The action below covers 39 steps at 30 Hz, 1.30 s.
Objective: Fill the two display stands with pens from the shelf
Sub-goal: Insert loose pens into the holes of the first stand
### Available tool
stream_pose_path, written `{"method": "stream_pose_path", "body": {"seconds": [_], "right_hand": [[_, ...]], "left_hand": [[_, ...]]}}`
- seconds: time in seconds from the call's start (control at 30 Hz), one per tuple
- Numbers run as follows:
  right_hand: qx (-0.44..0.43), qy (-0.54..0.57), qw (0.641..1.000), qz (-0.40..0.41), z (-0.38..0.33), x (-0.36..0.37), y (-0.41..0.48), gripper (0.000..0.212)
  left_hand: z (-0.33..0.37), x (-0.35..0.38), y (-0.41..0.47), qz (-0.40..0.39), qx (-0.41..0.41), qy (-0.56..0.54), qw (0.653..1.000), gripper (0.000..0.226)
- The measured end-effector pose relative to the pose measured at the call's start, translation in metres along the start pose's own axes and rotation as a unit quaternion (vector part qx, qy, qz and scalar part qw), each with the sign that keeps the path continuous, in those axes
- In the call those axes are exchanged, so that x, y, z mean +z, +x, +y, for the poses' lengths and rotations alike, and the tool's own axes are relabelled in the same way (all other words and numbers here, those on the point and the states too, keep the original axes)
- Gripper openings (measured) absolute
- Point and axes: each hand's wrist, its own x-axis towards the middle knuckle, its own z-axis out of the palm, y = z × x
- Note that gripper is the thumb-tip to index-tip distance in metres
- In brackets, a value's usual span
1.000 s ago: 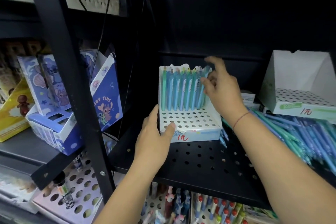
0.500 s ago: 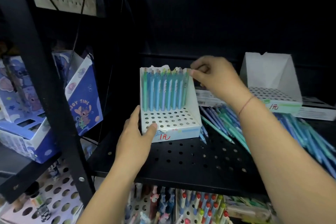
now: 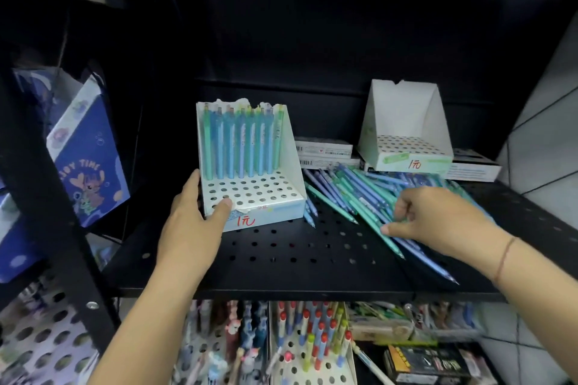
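Observation:
A white display stand [image 3: 291, 162] with a perforated base stands on the black shelf [image 3: 281, 259]. Its back row holds several blue and green pens [image 3: 242, 142]. My left hand [image 3: 190, 225] grips the stand's front left corner, thumb on the perforated top. A second white stand [image 3: 403, 128] stands at the back right with no pens in it. Between them lies a loose pile of blue and green pens [image 3: 353, 194]. My right hand [image 3: 438, 219] rests on the pile with fingers curled down into the pens; whether it holds one is hidden.
Flat white boxes [image 3: 325, 150] lie behind the pile and under the right stand. A blue cartoon-printed box [image 3: 84, 159] sits on the left shelf behind a black upright post [image 3: 47, 197]. Below the shelf are perforated stands with several coloured pens [image 3: 309, 341].
My right hand left the top of the pens in the left stand and came down to the right onto the loose pile. My left hand kept hold of the stand.

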Motion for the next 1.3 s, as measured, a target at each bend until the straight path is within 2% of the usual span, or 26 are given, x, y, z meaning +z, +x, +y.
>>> {"method": "stream_pose_path", "body": {"seconds": [0.13, 0.3, 0.43, 0.6, 0.73, 0.87, 1.03, 1.17, 1.3], "right_hand": [[0.028, -0.014, 0.999, 0.041, 0.009, 0.001, -0.027, 0.036], [0.066, 0.015, 0.998, -0.005, 0.025, 0.009, -0.045, 0.032], [0.06, 0.051, 0.997, -0.01, 0.026, 0.013, -0.046, 0.028], [0.041, 0.059, 0.997, -0.003, 0.016, 0.013, -0.043, 0.041], [0.033, 0.05, 0.998, -0.012, 0.015, 0.008, -0.043, 0.044], [0.036, 0.031, 0.999, -0.017, 0.023, -0.009, -0.058, 0.035], [0.043, 0.051, 0.998, 0.006, 0.044, -0.016, -0.072, 0.031], [0.026, 0.096, 0.995, 0.023, 0.03, -0.015, -0.07, 0.029], [0.018, 0.082, 0.995, 0.047, 0.011, 0.007, -0.033, 0.038]], "left_hand": [[0.001, 0.0, 0.0, 0.001, 0.001, 0.002, 1.0, 0.065], [0.002, 0.0, 0.0, 0.003, 0.0, 0.003, 1.0, 0.065], [0.002, 0.0, -0.001, 0.007, -0.003, 0.01, 1.0, 0.065], [0.002, 0.0, 0.0, 0.006, -0.004, 0.007, 1.0, 0.065], [0.001, 0.001, 0.0, 0.004, 0.004, 0.006, 1.0, 0.064], [0.0, 0.0, 0.0, 0.006, 0.006, 0.004, 1.0, 0.063], [0.0, 0.001, 0.0, 0.01, 0.007, 0.006, 1.0, 0.064], [-0.001, 0.001, 0.001, 0.01, 0.007, 0.006, 1.0, 0.063], [0.001, 0.002, 0.0, 0.009, 0.003, 0.002, 1.0, 0.064]]}}
